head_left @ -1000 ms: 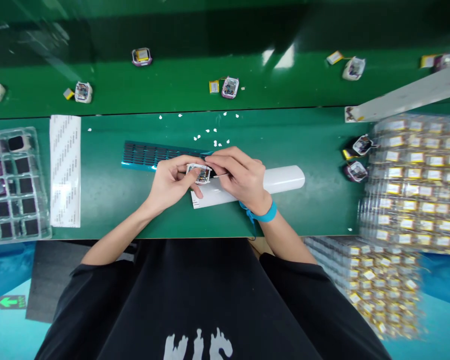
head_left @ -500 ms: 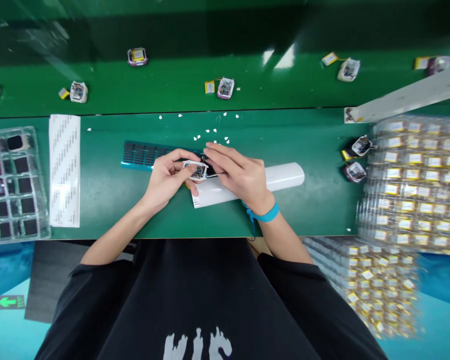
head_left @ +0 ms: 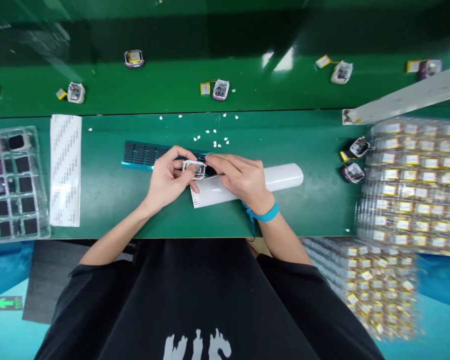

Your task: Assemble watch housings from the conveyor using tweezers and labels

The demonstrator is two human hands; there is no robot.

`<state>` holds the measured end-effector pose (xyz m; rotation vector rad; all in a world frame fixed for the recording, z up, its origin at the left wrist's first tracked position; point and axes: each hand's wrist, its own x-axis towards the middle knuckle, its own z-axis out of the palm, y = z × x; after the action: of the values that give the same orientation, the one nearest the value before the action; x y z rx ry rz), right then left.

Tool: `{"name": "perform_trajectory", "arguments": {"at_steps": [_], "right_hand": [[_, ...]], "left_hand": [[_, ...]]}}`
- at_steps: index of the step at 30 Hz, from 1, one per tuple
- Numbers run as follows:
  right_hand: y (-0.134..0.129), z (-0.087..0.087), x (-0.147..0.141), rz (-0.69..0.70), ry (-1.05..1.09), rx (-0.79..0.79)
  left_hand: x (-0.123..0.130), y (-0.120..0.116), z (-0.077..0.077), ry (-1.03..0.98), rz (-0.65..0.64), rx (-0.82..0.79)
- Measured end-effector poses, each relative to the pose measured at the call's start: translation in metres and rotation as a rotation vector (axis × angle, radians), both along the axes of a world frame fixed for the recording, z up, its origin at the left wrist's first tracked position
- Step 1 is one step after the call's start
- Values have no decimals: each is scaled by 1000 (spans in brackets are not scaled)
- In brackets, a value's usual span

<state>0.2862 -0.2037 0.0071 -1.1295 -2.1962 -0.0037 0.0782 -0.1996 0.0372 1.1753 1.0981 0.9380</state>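
Black short-sleeved T-shirt [head_left: 210, 300], white dripping lettering [head_left: 198, 345] printed low on the chest. Sleeves ending above the elbows, forearms bare. Bright blue band [head_left: 263, 215] around the right wrist, a short blue tail hanging from it. Left hand [head_left: 168, 180] and right hand [head_left: 240, 177] ungloved, ringless.
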Motion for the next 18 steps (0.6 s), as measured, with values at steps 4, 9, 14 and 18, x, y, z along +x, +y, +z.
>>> {"name": "perform_trajectory", "arguments": {"at_steps": [4, 9, 14, 18], "right_hand": [[-3, -1, -2, 37, -25, -22], [-5, -4, -10, 38, 39, -37], [-12, -8, -17, 4, 18, -50], [-14, -5, -21, 7, 74, -63]], "left_hand": [[2, -5, -1, 132, 51, 100], [6, -12, -3, 227, 59, 193], [8, -15, -9, 239, 140, 306], [9, -14, -10, 172, 176, 286]]}}
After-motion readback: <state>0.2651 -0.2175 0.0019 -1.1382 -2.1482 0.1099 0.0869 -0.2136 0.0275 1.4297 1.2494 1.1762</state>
